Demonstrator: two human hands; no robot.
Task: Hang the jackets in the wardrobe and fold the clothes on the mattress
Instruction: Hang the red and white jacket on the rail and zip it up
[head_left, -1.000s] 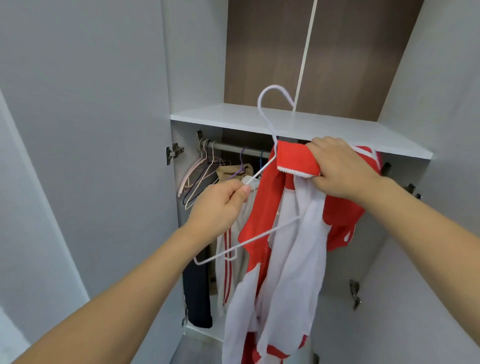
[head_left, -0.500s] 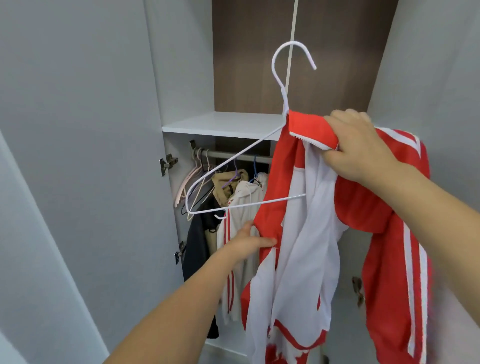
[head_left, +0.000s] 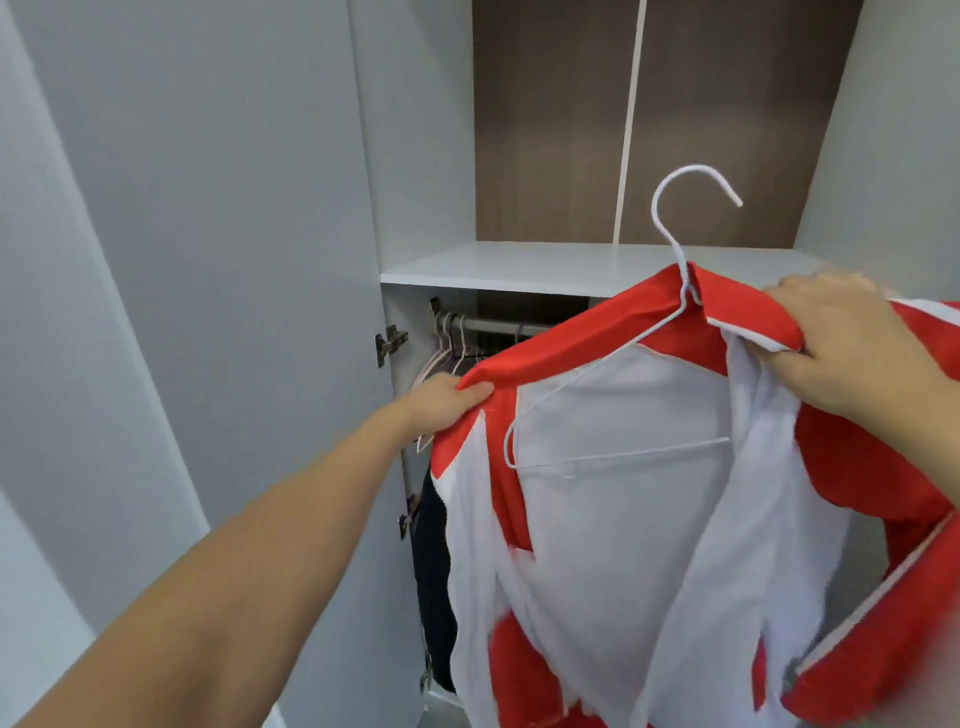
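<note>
Red-and-white fabric jacket (head_left: 639, 519) hung on a thin white wire hanger (head_left: 675, 291), held up in front of the open grey wardrobe (head_left: 426, 156), below its white shelf (head_left: 545, 267). Left hand (head_left: 441, 402) pinched the red collar end; right hand (head_left: 841, 348) fingers curled over the opposite collar. No readable labels.

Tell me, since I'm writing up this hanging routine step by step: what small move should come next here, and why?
Probably lift the jacket toward the rail and catch the hanger hook on it. Both the left hand and right hand hold the collar spread, the hanger already sits inside the shoulders, and its hook is free above the shelf.
</note>
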